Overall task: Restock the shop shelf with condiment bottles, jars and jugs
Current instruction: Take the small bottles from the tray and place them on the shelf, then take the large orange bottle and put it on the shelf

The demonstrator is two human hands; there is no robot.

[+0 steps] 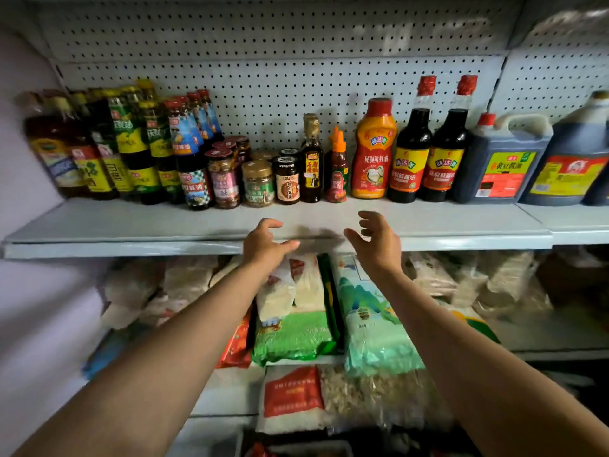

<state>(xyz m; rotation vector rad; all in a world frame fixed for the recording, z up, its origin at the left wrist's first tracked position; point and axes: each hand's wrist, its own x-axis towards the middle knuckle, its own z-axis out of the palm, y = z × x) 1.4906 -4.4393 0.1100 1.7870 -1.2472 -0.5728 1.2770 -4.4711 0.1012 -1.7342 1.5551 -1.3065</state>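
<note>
Above shelf [131, 222] front edge: left hand [263, 242], right hand [375, 239], both empty, fingers loosely curled; bottles [408, 153] behind.

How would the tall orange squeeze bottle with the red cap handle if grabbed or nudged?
The orange squeeze bottle looks like plastic, so its walls probably give under the fingers. It appears full, so likely heavy for its size. Tall with a waisted body, it may tip against the dark bottle beside it if pushed high up.

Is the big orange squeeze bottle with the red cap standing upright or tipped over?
Upright: the orange squeeze bottle stands on its base on the shelf, red cap up.
</note>
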